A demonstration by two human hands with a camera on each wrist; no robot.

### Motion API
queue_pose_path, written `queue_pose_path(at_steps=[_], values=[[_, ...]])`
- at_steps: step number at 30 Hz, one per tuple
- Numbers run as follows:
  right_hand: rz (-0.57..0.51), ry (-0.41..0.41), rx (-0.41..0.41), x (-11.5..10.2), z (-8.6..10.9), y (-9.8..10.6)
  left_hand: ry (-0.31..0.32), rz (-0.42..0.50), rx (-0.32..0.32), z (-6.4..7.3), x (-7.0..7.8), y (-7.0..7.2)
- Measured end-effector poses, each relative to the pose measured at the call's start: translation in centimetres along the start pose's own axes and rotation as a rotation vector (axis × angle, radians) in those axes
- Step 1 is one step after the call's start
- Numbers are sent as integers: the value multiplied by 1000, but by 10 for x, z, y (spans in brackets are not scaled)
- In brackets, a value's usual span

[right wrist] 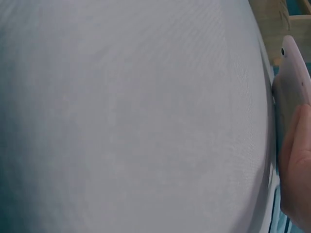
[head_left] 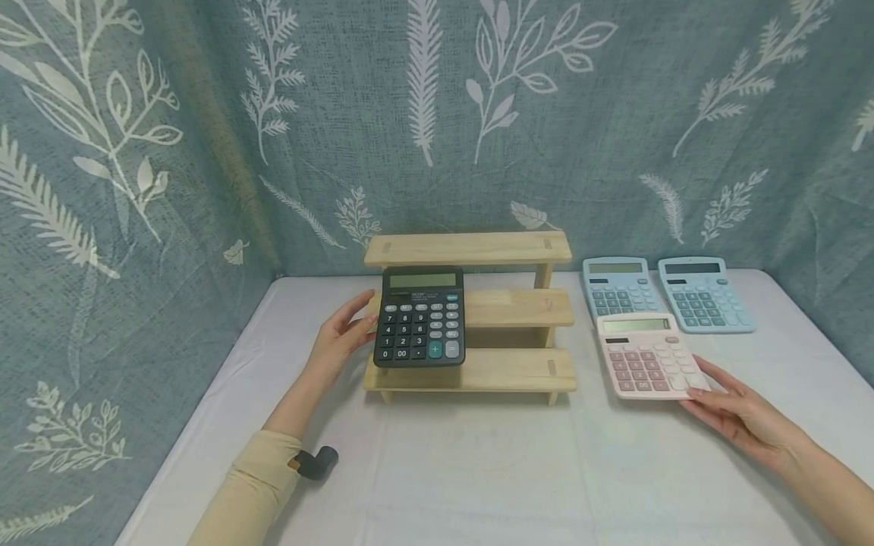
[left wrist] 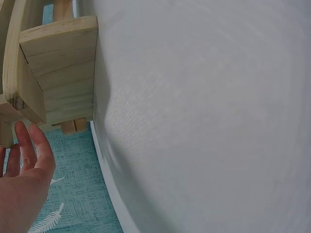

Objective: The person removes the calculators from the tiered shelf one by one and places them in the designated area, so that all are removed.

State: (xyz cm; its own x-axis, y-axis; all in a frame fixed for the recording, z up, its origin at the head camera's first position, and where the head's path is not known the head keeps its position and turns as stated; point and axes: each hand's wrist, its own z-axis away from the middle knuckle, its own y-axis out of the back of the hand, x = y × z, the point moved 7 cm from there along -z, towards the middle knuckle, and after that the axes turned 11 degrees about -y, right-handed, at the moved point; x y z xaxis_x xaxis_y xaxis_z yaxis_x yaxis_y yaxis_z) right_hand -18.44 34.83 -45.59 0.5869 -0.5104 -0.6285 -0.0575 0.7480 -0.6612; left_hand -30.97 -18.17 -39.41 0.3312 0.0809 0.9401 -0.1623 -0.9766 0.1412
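- Head view, right hand (head_left: 744,417): grasping the pink calculator (head_left: 645,345) by its near lower corner, thumb in front, fingers behind.
- Head view, handling note: in judgement, thumb best kept on the rim, off the keys, with fingers spread behind so the far end does not dip; any move best made clear of the blue calculator (head_left: 604,288) just beyond.
- Head view, left hand (head_left: 341,334): fingers extended and parted, clasping nothing visible, at the end of the wooden stand (head_left: 519,303). Light contact advised there, since a push might unsettle the black calculator (head_left: 419,318).
- Head view, pink calculator: to the left of the right hand, overlapping the nearer blue one; pale case, greyish display along the top, dusky-pink number keys, white keys beside them.
- Head view, black calculator: just right of the left hand, leaning on the stand, face outward; teal plus key, pale equals key.
- Left wrist view: left hand's fingertips just beside a shelf end; whether they touch cannot be told.
- Right wrist view: pink calculator seen nearly edge-on, slim, small dark round mark near the end beyond the right hand; the fingers lie along its back. Gap above the table (right wrist: 146,116): unclear.
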Motion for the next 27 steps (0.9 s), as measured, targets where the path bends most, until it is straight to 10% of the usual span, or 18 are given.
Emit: queue_pose_path(at_steps=[16,27], values=[[-27,-70,41,0,1,9,9,0,7,0,-2,0],[179,-76,120,-4,2,19,5,-12,3,0,1,-1]])
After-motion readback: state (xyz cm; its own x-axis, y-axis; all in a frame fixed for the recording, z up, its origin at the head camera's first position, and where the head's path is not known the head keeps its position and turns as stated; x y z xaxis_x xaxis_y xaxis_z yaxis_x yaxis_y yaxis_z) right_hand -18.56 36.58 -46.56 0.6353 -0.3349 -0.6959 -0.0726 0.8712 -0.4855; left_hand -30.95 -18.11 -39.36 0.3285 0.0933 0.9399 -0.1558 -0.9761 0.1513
